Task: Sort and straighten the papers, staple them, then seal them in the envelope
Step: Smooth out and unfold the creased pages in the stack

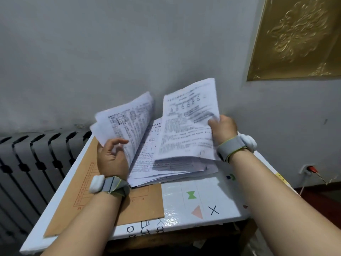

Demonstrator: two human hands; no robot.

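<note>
A thick pile of printed white papers (166, 172) lies on the small table, partly over a brown envelope (144, 202). My left hand (112, 157) lifts a curled bundle of sheets (125, 122) from the pile's left side, fingers under them. My right hand (223, 128) pinches the right edge of a raised sheaf (188, 122) that stands tilted above the pile. The sheets are blurred by motion. Both wrists wear grey bands with white sensors. No stapler is in view.
The table has a white glossy top (184, 193) with coloured shapes and an X. A grey radiator (36, 159) stands to the left, the wall close behind. A wall socket with a red plug (310, 169) is at the right.
</note>
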